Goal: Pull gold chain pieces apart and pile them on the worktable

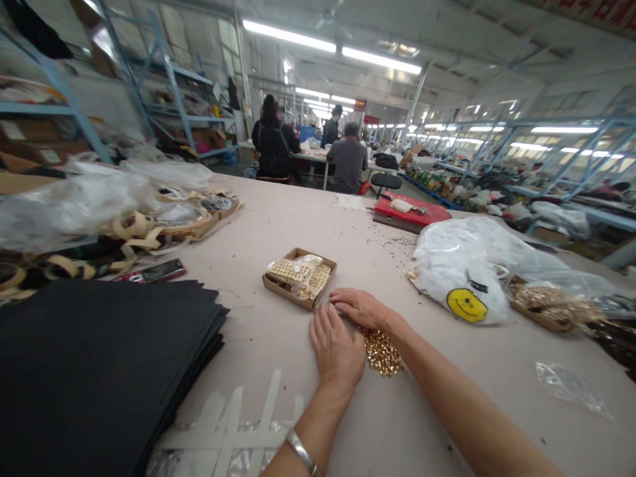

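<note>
My left hand (338,348) lies palm down on the table, fingers stretched out and side by side, pointing at the near corner of a small cardboard box (289,296). My right hand (362,307) reaches in from the right with extended fingers, its fingertips close to those of the left. Whatever lies under the fingertips is hidden. Beneath my right wrist sits a loose pile of shiny gold metal pieces (383,354), partly covered by that hand. Clear packets of gold-coloured beads or studs (298,271) fill the cardboard box.
Black sheets (99,358) are stacked at left, near a phone-like object (161,271) and tape rolls (133,225). On the right are a white plastic bag (457,265), a box of gold pieces (544,305) and a red board (412,209). Several people sit or stand beyond the table.
</note>
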The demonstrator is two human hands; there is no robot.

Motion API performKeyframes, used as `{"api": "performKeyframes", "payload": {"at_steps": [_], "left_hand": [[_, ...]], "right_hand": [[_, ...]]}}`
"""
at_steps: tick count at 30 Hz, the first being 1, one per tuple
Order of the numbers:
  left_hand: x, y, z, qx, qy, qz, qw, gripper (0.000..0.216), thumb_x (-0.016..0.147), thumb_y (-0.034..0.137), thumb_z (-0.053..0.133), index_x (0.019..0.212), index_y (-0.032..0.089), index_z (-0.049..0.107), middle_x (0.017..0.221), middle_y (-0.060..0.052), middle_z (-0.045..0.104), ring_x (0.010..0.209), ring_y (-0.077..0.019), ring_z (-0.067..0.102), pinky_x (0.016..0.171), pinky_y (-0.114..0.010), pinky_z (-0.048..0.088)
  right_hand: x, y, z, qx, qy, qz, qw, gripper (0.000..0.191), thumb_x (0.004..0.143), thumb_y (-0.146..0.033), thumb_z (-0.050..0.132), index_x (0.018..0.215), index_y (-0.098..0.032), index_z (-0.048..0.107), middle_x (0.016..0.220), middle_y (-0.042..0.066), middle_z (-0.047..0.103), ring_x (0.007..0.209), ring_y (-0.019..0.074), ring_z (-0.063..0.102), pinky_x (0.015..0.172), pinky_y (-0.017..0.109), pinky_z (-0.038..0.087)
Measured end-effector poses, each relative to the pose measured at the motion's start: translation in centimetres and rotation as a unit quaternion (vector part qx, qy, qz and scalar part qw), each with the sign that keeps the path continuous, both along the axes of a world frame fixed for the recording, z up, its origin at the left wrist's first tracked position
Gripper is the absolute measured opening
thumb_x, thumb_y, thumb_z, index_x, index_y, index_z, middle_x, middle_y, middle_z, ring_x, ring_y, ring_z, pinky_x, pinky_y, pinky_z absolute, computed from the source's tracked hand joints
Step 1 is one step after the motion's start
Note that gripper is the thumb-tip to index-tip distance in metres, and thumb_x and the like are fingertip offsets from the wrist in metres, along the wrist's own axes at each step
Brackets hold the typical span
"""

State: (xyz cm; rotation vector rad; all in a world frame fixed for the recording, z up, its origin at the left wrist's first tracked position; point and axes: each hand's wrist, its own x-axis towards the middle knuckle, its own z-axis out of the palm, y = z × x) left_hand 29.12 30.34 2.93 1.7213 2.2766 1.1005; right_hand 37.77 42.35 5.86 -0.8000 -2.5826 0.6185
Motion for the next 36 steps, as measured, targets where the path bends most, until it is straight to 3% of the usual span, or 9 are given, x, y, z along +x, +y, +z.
{"api": "performKeyframes", "payload": {"at_steps": [5,10,14,21,27,31,34,36], "left_hand": [[0.3,-0.4,0.1,-0.019,0.037,-0.125,0.991,0.066,0.085,0.034,0.059,0.136,-0.005,0.042,0.143,-0.027,0.043,0.138,-0.0376,0.032,0.118,-0.053,0.021],[1.2,-1.1,0.9,-0.004,0.036,-0.245,0.969,0.067,0.081,0.047,0.067,0.131,0.007,0.048,0.135,-0.019,0.051,0.129,-0.0338,0.044,0.113,-0.05,0.032],[2.1,-1.9,1.1,0.01,0.021,-0.304,0.952,0.069,0.081,0.042,0.068,0.136,0.01,0.042,0.135,-0.016,0.051,0.125,-0.03,0.047,0.11,-0.046,0.038],[3.1,-2.5,1.2,0.014,-0.044,-0.395,0.918,0.082,0.072,0.031,0.075,0.141,0.012,0.035,0.143,-0.014,0.044,0.133,-0.0261,0.04,0.117,-0.043,0.031],[2.6,-3.4,1.4,0.06,-0.084,-0.38,0.919,0.069,0.075,0.029,0.074,0.136,0.013,0.045,0.14,-0.015,0.048,0.131,-0.026,0.044,0.114,-0.043,0.037],[4.1,-3.0,1.3,0.107,-0.091,-0.307,0.941,0.054,0.077,0.031,0.073,0.124,0.013,0.056,0.125,-0.013,0.06,0.117,-0.0256,0.055,0.107,-0.042,0.046],[4.8,-2.1,1.3,0.131,-0.103,-0.273,0.947,0.034,0.083,0.023,0.061,0.117,0.016,0.06,0.116,-0.01,0.064,0.11,-0.021,0.059,0.101,-0.035,0.05],[3.5,-2.1,1.6,0.14,-0.119,-0.258,0.948,0.027,0.087,0.022,0.051,0.111,0.018,0.061,0.112,-0.009,0.066,0.106,-0.0206,0.061,0.096,-0.035,0.052]], "right_hand": [[4.1,-1.8,-0.7,-0.032,-0.002,-0.001,0.999,0.041,0.096,-0.035,0.04,0.118,-0.014,0.068,0.133,0.01,0.06,0.132,0.0209,0.048,0.116,0.04,0.034],[8.0,-4.9,-1.1,-0.036,0.029,-0.051,0.998,0.044,0.098,-0.039,0.035,0.118,-0.016,0.067,0.127,0.009,0.064,0.128,0.0201,0.051,0.115,0.04,0.036],[9.2,-7.4,-1.1,-0.032,0.066,-0.09,0.993,0.044,0.1,-0.037,0.032,0.116,-0.014,0.066,0.122,0.011,0.065,0.12,0.0204,0.055,0.11,0.039,0.039],[10.4,-10.0,-1.0,-0.064,0.106,-0.145,0.982,0.038,0.099,-0.035,0.034,0.114,-0.017,0.065,0.116,0.008,0.066,0.11,0.0184,0.057,0.104,0.034,0.042],[10.3,-12.0,-1.2,-0.073,0.13,-0.18,0.972,0.036,0.099,-0.035,0.037,0.113,-0.019,0.066,0.11,0.006,0.07,0.097,0.0177,0.065,0.089,0.031,0.052],[12.3,-10.3,-0.6,-0.029,0.147,-0.209,0.967,0.033,0.095,-0.034,0.046,0.115,-0.02,0.068,0.114,0.008,0.071,0.104,0.0225,0.067,0.092,0.036,0.054],[11.5,-8.5,2.2,0.035,0.141,-0.238,0.96,0.03,0.094,-0.033,0.052,0.113,-0.015,0.068,0.107,0.012,0.072,0.095,0.0235,0.07,0.084,0.039,0.058],[8.2,-8.6,5.3,0.074,0.106,-0.22,0.967,0.033,0.095,-0.036,0.054,0.112,-0.011,0.066,0.104,0.012,0.072,0.089,0.0191,0.071,0.081,0.036,0.058]]}}
